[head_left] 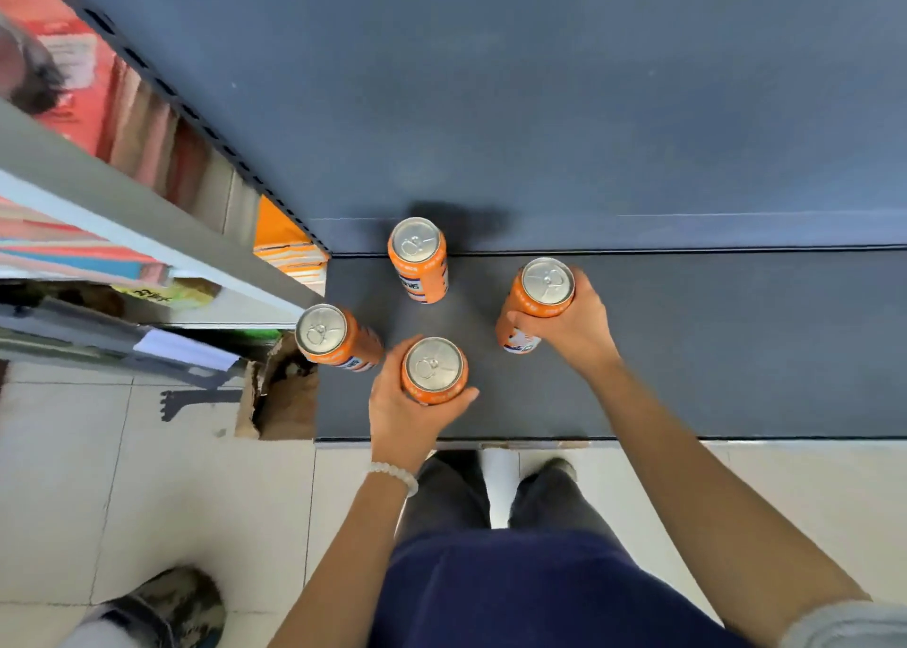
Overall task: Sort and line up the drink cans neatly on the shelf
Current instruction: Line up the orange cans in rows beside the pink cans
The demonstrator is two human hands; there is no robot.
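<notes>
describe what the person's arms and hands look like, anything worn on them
Both forearms are bare. The left hand has a bracelet of pale, whitish round beads at the wrist. The right hand shows no ring, watch or bracelet. A light grey sleeve shows at the right arm's upper end, in the frame's lower right corner.

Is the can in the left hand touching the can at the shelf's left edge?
Apart. The head view shows dark shelf between the can gripped by the left hand and the left-edge can.
</notes>
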